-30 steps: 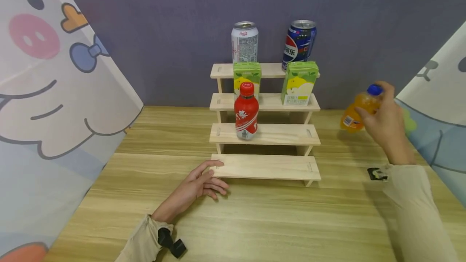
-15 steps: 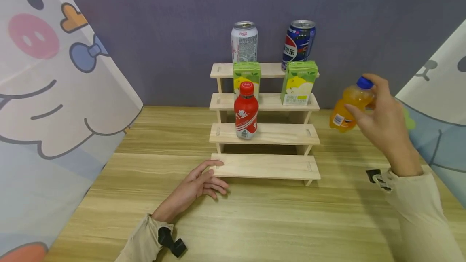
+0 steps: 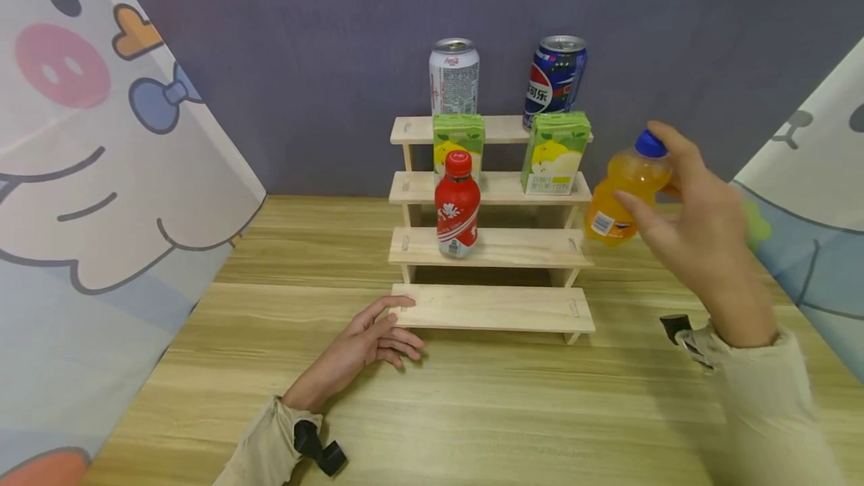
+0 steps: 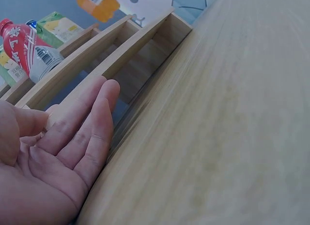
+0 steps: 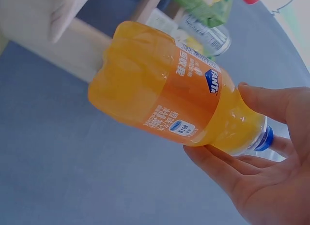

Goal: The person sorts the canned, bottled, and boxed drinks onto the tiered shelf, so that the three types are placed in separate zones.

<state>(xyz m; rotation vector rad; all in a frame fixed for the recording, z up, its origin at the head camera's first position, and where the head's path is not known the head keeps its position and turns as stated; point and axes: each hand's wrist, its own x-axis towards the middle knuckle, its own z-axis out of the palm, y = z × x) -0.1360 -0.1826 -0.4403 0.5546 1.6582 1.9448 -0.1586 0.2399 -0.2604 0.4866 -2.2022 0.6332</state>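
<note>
My right hand (image 3: 709, 238) grips a small orange Fanta bottle (image 3: 624, 193) with a blue cap, in the air beside the right end of a wooden tiered shelf (image 3: 493, 310). In the right wrist view the Fanta bottle (image 5: 155, 89) lies slantwise, thumb and fingers around its upper part. My left hand (image 3: 367, 343) rests at the left end of the lowest tier, its index finger on the board. The left wrist view shows that hand (image 4: 63, 157) with fingers extended against the shelf. A red bottle (image 3: 457, 208) stands on the second tier from the bottom, at the left.
Two green juice boxes (image 3: 556, 156) stand on the third tier. On the top tier are a white Coca-Cola can (image 3: 454, 81) and a blue Pepsi can (image 3: 555, 81). Cartoon-printed cloths (image 3: 101, 133) flank the wooden table (image 3: 472, 411), with a grey backdrop (image 3: 324, 81) behind.
My right hand has carried the Fanta bottle leftward and slightly up, from over the right of the table to the shelf's right end. My left hand stays where it was.
</note>
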